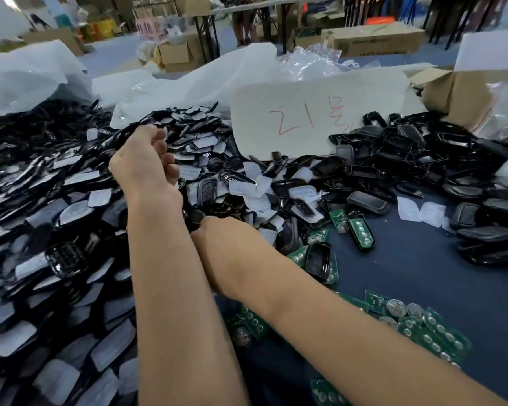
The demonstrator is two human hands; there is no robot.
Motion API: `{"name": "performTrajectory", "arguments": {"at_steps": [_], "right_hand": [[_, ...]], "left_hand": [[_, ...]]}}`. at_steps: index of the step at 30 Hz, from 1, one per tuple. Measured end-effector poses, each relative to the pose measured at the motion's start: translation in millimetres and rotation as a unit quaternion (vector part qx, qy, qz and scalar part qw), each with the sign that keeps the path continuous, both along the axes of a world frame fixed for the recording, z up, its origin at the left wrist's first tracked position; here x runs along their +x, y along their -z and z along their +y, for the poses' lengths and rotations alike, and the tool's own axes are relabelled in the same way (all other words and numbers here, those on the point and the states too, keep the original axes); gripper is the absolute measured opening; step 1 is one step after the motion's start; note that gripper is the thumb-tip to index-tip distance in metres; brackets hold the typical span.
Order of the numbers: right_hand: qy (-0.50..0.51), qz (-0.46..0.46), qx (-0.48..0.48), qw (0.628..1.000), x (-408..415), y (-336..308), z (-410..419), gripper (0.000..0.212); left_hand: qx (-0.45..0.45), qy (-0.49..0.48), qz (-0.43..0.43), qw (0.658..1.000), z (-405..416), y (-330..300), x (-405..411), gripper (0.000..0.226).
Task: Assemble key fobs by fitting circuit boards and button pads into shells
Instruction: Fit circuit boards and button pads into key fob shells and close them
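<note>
left hand [143,155] raised over far-left heap of black shells [56,230], fingers curled, contents not discernible | right hand [201,230] mostly hidden behind left forearm; grasp cannot be told | green circuit boards [423,320] near right on dark blue table [423,273]; white button pads [423,212] right

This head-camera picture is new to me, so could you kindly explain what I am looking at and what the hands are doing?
There is no machine: a person wears a camera on the head, looking down at their own arms. The left hand reaches with curled fingers into a large heap of black shells with white film. Whether it holds one cannot be told. The right hand is mostly hidden behind the left forearm. Green circuit boards lie on the dark blue table. Further back are more black shells and a white sheet with red writing.
</note>
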State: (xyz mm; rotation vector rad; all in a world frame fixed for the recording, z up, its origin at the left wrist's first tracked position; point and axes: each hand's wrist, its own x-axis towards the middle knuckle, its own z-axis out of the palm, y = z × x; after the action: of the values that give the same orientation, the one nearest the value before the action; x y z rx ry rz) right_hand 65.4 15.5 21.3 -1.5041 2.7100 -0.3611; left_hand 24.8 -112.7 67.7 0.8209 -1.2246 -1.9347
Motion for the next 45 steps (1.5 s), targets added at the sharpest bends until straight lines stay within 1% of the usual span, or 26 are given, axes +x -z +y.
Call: {"name": "performTrajectory", "arguments": {"at_steps": [3,5,6,7,9,11,14,15,16,17,18,20,22,23,24,25,26,30,34,37,39,40,41,42,43,45], "right_hand": [[-0.023,0.017,0.000,1.000,1.3,-2.9,6.4,0.023],[-0.017,0.025,-0.011,0.999,-0.8,-2.3,12.7,0.010],[-0.007,0.014,-0.026,1.000,-3.5,0.0,16.2,0.017],[0.000,-0.014,-0.050,0.999,-5.5,2.2,20.6,0.022],[0.019,-0.118,-0.109,0.987,-10.4,3.6,31.0,0.014],[0.042,-0.190,-0.183,0.964,-17.1,3.9,45.5,0.015],[0.103,-0.253,-0.284,0.919,-33.1,6.0,78.0,0.017],[0.134,-0.288,-0.327,0.890,-38.6,6.9,91.3,0.015],[0.165,-0.336,-0.377,0.847,-44.2,9.3,106.6,0.016],[0.189,-0.390,-0.435,0.789,-49.4,12.3,122.0,0.020],[0.202,-0.444,-0.491,0.721,-55.3,15.7,137.0,0.024],[0.196,-0.544,-0.581,0.573,-65.5,19.7,166.2,0.021],[0.174,-0.628,-0.637,0.413,-73.9,22.6,189.4,0.015],[0.168,-0.654,-0.652,0.346,-77.3,24.3,198.2,0.016],[0.164,-0.669,-0.659,0.301,-79.5,26.2,206.0,0.016],[0.161,-0.680,-0.661,0.274,-80.9,28.0,211.0,0.018],[0.154,-0.690,-0.658,0.258,-82.1,29.9,214.9,0.020],[0.110,-0.737,-0.629,0.219,-83.0,33.2,216.2,0.029],[0.117,-0.747,-0.622,0.203,-82.4,34.6,214.3,0.033],[0.088,-0.760,-0.615,0.192,-81.7,35.5,214.1,0.035],[0.058,-0.767,-0.610,0.189,-80.1,35.9,213.9,0.049],[0.056,-0.767,-0.609,0.196,-80.1,36.4,213.9,0.050],[0.067,-0.762,-0.609,0.210,-80.7,37.5,213.4,0.043],[0.085,-0.754,-0.609,0.234,-81.2,38.6,212.2,0.034],[0.105,-0.739,-0.607,0.272,-81.4,39.3,210.9,0.030],[0.144,-0.682,-0.607,0.381,-81.7,40.8,209.6,0.029]], "left_hand": [[-0.002,0.012,-0.002,1.000,-0.5,-0.3,-0.6,0.014],[-0.007,0.021,-0.005,1.000,0.1,-1.4,-1.9,0.014],[-0.009,0.026,-0.008,1.000,0.8,-1.7,-2.9,0.014],[-0.011,0.030,-0.012,0.999,1.2,-1.7,-4.0,0.014],[-0.014,0.042,-0.020,0.999,3.1,-1.6,-6.1,0.013],[-0.028,0.058,-0.029,0.997,7.0,-0.9,-9.5,0.013],[-0.094,0.103,-0.030,0.990,20.8,1.6,-17.7,0.007],[-0.121,0.136,-0.024,0.983,28.1,3.3,-21.7,0.007],[-0.145,0.184,-0.020,0.972,37.9,6.2,-26.2,0.009],[-0.164,0.245,-0.016,0.955,48.5,9.3,-31.0,0.011],[-0.177,0.315,-0.013,0.932,60.3,13.2,-35.5,0.013],[-0.184,0.463,0.002,0.867,87.5,22.8,-43.9,0.019],[-0.175,0.578,0.029,0.797,115.9,36.1,-49.9,0.028],[-0.164,0.615,0.041,0.770,128.7,43.4,-52.0,0.031],[-0.151,0.639,0.050,0.753,141.0,50.7,-53.9,0.032],[-0.139,0.649,0.055,0.746,150.5,57.0,-55.1,0.032],[-0.128,0.650,0.058,0.747,157.4,62.2,-56.3,0.029],[-0.070,0.637,0.078,0.763,162.6,71.5,-59.6,0.021],[-0.072,0.628,0.098,0.768,168.2,73.4,-58.6,0.024],[-0.061,0.618,0.098,0.778,171.5,74.4,-57.9,0.022],[-0.052,0.613,0.101,0.782,173.0,74.9,-58.0,0.020],[-0.049,0.610,0.102,0.784,173.7,75.0,-58.0,0.018],[-0.048,0.607,0.101,0.787,174.7,75.2,-57.8,0.017],[-0.050,0.604,0.101,0.789,174.7,75.2,-57.5,0.017],[-0.054,0.602,0.102,0.790,174.2,75.7,-57.3,0.019],[-0.066,0.600,0.106,0.790,171.2,76.6,-57.4,0.019]]}}
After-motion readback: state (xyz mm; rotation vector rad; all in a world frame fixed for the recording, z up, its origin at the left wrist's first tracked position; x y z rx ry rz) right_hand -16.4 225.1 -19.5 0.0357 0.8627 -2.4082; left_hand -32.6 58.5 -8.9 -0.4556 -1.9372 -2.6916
